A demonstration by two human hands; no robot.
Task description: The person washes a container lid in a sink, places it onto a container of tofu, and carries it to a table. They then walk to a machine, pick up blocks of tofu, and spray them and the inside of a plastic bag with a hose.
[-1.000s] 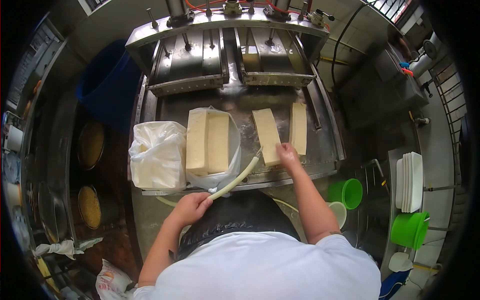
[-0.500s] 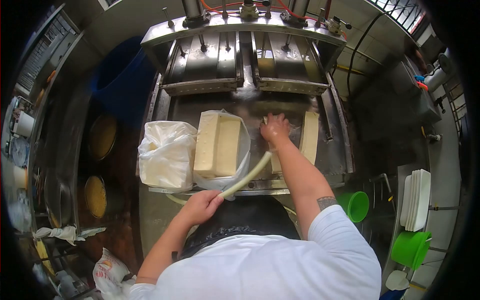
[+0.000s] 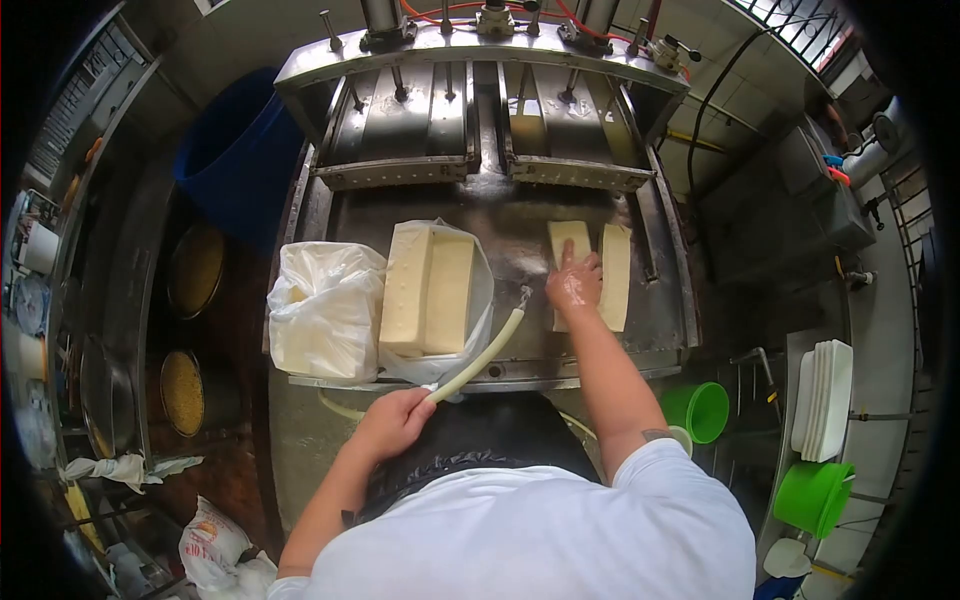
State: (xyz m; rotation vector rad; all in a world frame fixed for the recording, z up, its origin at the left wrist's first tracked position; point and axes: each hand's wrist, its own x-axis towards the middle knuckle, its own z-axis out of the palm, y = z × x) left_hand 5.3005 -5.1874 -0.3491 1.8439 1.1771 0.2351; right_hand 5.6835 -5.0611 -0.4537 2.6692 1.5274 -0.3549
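My left hand point(image 3: 398, 420) is wrapped round a pale hose point(image 3: 465, 373) at the table's front edge. Water comes from the hose's end, just left of my right hand point(image 3: 575, 284). That hand lies with fingers apart on a long cream-coloured block point(image 3: 569, 237). A second narrow block point(image 3: 615, 278) is close to its right. Left of the hose, two large cream blocks point(image 3: 449, 293) sit side by side on an open white plastic bag point(image 3: 483, 318). Beside them is a closed, wrapped bag point(image 3: 325, 315).
A metal press point(image 3: 480, 52) with two frames point(image 3: 400, 172) spans the back of the metal table point(image 3: 370, 212). A blue barrel point(image 3: 235, 140) stands at the left, over round pans point(image 3: 183, 392). Green buckets point(image 3: 708, 412) and white trays point(image 3: 826, 400) are at the right.
My right hand has moved right and slightly nearer, from the bare table onto the cream block. The hose end has swung left, and water now shows at its tip.
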